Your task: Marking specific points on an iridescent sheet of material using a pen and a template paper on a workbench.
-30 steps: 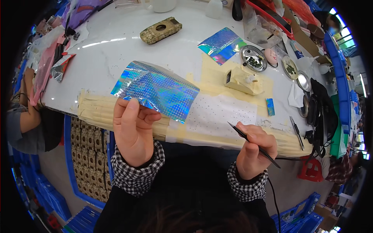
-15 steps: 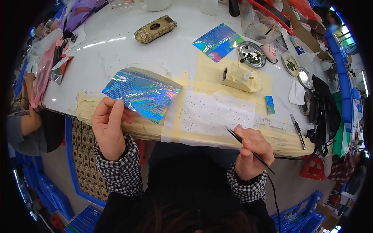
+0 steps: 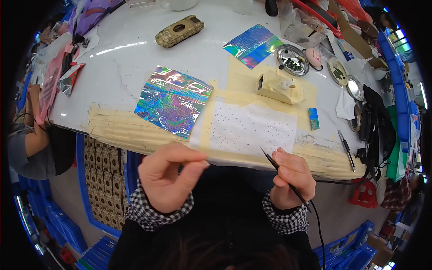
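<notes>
My right hand (image 3: pixel 292 177) grips black pointed tweezers (image 3: pixel 299 198), their tip over the lower edge of a white sheet (image 3: pixel 252 123) dotted with tiny specks. My left hand (image 3: pixel 168 177) hovers at the table's front edge, thumb and forefinger bent together in a pinch; anything between them is too small to make out. Just beyond it lies a shiny holographic sheet (image 3: pixel 173 101) with rows of small marks, apart from the fingers. A cream block (image 3: pixel 276 87) with a short white peg stands behind the speckled sheet. A small blue holographic piece (image 3: pixel 313 119) lies right of it.
A camouflage tank hull (image 3: pixel 180 30) and another holographic sheet (image 3: pixel 253 45) lie further back. A round tin (image 3: pixel 292 60) holds dark green bits. A black pen (image 3: pixel 346 150) is at the right. Below the table's left side, a blue crate (image 3: pixel 92 211) holds several camouflage parts.
My left hand has let go of the holographic sheet, which now lies flatter on the table. That hand has moved right and nearer to me. My right hand has barely shifted.
</notes>
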{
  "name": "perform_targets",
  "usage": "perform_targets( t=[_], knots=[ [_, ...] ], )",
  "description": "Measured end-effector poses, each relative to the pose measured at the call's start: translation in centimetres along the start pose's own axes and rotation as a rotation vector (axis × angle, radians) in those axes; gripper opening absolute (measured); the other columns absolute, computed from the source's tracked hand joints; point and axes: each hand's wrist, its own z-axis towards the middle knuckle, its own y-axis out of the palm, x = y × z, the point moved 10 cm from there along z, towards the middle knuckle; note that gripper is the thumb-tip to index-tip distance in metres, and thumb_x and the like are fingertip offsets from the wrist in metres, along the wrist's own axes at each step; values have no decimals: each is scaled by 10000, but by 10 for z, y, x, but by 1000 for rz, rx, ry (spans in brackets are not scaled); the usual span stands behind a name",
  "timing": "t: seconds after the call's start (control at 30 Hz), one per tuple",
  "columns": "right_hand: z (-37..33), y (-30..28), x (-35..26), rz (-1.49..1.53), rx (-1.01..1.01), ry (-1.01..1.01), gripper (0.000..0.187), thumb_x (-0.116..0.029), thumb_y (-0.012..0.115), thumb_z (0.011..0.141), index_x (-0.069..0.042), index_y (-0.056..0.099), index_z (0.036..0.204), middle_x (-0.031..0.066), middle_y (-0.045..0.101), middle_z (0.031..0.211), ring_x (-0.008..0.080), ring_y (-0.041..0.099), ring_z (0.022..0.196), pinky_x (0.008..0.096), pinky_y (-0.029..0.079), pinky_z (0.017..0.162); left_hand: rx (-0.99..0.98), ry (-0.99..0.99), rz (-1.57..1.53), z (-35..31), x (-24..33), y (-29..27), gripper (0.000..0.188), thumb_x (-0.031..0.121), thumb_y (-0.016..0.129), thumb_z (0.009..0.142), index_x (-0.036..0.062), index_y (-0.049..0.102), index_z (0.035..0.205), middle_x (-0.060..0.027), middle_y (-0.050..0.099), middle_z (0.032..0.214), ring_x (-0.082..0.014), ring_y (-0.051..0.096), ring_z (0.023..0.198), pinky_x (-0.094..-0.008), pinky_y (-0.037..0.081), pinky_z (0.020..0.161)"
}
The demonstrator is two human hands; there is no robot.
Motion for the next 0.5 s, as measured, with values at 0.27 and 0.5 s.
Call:
perform_targets(
  t=[0.27,0.5],
  knots=[
    [-8,4,-31,-260,-84,-242,238,-131,722,755,-49,605,945,115,651,958,241,633,910,371,536,820,-263,-424,-444,-20,-41,92,238,89,540,904,-60,568,1088,-121,636,932,-115,598,759,-226,493,665],
    [-45,-3,-53,-657,-139,-469,246,-204,737,743,-95,653,947,0,622,905,141,532,887,270,534,750,-476,-626,-598,-37,-64,128,190,100,541,907,-64,608,975,-121,645,926,-111,604,760,-224,512,672]
  ],
)
